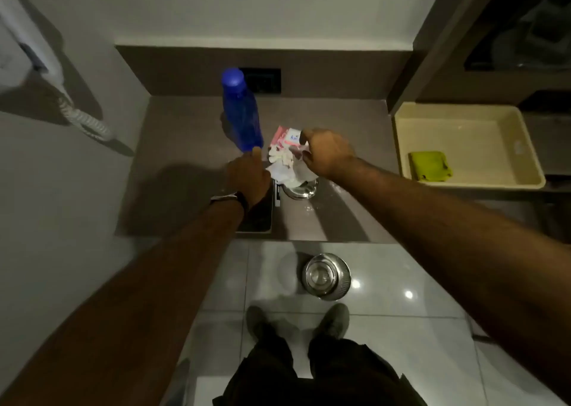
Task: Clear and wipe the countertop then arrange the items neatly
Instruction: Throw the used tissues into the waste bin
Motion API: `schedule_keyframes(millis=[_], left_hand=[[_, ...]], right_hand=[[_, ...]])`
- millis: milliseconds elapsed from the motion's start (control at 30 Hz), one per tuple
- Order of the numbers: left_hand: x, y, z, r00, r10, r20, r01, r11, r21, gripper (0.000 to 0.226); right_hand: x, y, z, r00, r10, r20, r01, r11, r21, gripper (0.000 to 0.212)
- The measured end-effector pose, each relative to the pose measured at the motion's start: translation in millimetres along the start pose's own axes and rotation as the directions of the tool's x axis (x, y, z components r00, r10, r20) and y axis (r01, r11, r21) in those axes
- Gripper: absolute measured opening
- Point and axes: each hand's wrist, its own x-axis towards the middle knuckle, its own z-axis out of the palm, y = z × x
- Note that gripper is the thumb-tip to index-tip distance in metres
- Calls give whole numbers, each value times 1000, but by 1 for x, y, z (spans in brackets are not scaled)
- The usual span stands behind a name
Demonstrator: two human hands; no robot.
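A wad of crumpled white paper (pixel 282 166) lies in the middle of the brown countertop (pixel 185 133). My right hand (pixel 327 155) closes on its right side, fingers curled into it. My left hand (pixel 247 176) is curled against its left edge, thumb raised beside the base of a tall blue bottle (pixel 241 111). A pink packet (pixel 285 135) lies just behind the paper. A steel cup (pixel 301 190) sits partly under the paper. A dark flat device (pixel 259 220) lies beneath my left wrist.
A cream plastic tray (pixel 482 130) holding a green cloth (pixel 429 166) stands on the right, under dark shelves. A steel bowl (pixel 327 275) sits on the tiled floor by my feet. A white wall unit with a coiled cord (pixel 83 121) hangs at the left.
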Motion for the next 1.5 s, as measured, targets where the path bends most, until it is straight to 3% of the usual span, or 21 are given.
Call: schedule_keyframes(millis=[67, 167, 367, 533, 700, 900, 1033, 1200, 1333, 1500], left_hand=[[-1, -6, 15, 996, -66, 60, 69, 996, -49, 25], [-7, -18, 46, 994, -59, 91, 62, 998, -26, 23], [13, -19, 74, 998, -25, 53, 29, 997, -77, 20], [27, -9, 81, 999, 28, 39, -25, 997, -67, 42], [35, -2, 82, 997, 53, 62, -51, 998, -31, 42], [31, -2, 82, 996, 83, 26, -80, 993, -90, 38], [25, -8, 78, 997, 30, -64, -38, 992, -117, 26], [10, -34, 62, 999, -4, -40, 2, 998, -61, 19], [2, -53, 44, 997, -70, -14, 70, 998, 10, 21], [-2, -58, 34, 999, -50, -3, 50, 998, 25, 27]], right_hand=[[4, 2, 13, 998, -6, 58, 10, 998, -65, 31], [8, 3, 39, 995, -8, 98, 19, 994, -110, 31], [30, 4, 75, 999, -45, 17, 47, 988, -148, 31], [41, 9, 98, 997, 9, -79, -20, 991, -134, 44], [49, 6, 110, 998, 27, -54, -35, 989, -141, 47], [54, 1, 115, 994, 83, -74, -87, 994, -58, 24], [56, -1, 107, 994, 94, -61, -95, 995, -10, 24], [47, 11, 81, 984, 159, -78, -141, 970, 196, 23], [13, 19, 59, 981, 189, -50, -136, 841, 523, 13], [-56, 17, 36, 948, 317, -4, -163, 499, 851, 10]])
